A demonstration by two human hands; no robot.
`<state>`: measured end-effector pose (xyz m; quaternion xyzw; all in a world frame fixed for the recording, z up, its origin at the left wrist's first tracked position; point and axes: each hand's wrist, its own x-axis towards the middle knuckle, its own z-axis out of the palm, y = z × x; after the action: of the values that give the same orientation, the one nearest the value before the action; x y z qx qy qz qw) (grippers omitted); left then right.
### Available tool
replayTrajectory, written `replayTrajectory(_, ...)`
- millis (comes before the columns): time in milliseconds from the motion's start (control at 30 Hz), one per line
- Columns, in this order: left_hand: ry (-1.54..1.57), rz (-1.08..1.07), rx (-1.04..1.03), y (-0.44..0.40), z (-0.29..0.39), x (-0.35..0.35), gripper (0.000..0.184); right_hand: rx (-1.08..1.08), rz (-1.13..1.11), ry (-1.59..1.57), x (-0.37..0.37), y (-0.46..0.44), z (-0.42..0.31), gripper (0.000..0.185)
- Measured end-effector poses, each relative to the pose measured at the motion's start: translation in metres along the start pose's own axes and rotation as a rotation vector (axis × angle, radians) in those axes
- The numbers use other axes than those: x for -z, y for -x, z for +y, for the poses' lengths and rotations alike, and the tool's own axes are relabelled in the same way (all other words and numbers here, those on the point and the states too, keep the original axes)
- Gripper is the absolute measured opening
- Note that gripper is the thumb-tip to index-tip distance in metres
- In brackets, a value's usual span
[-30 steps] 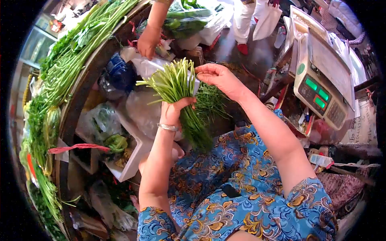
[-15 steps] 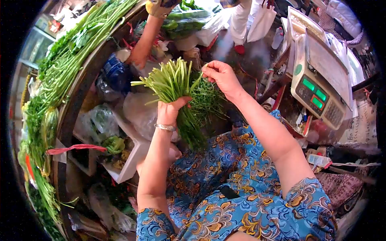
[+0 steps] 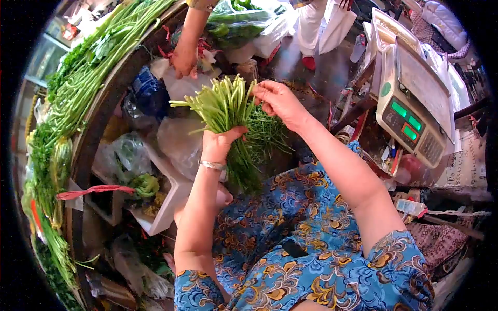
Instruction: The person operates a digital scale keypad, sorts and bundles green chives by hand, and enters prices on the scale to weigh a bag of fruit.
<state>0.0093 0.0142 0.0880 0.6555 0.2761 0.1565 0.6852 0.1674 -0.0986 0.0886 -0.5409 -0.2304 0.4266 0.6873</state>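
My left hand (image 3: 222, 142) is closed around a thick bunch of green leafy stalks (image 3: 220, 106). Their pale cut ends fan out upward, while the darker leafy part hangs down toward my lap. At the right edge of the cut ends, my right hand (image 3: 277, 101) is closed with thumb and fingertips pinched together. It seems to hold a stalk end there, though the fingers hide most of it. Behind the bunch lies a heap of thin green stems (image 3: 270, 135), low down in front of my knees.
A lit digital scale (image 3: 410, 111) stands at right. Long-stemmed greens (image 3: 98, 88) cover the curved counter at left. Another person's hand (image 3: 184, 58) reaches in at upper left, near plastic bags. A white foam box (image 3: 168, 207) and a red strip (image 3: 96, 192) are at lower left.
My right hand has moved slightly left, closer against the cut ends. My left hand keeps its hold on the bunch. The other person's hand has shifted up and a little right.
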Motion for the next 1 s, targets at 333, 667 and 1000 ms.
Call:
replayTrajectory(333,-0.024,-0.059,-0.015,-0.004,-0.005,0.012,0.025,0.245,0.344,-0.064,0.037,-0.005,-0.013,0.013)
replayTrajectory(667,-0.139,0.16,-0.21,-0.001,-0.008,0.073,0.014,0.349,0.446,-0.423,0.097,0.005,-0.026,0.013)
replayTrajectory(1000,-0.103,0.003,-0.115,0.0,0.011,0.04,0.015,0.282,0.252,-0.385,0.037,-0.001,-0.026,0.012)
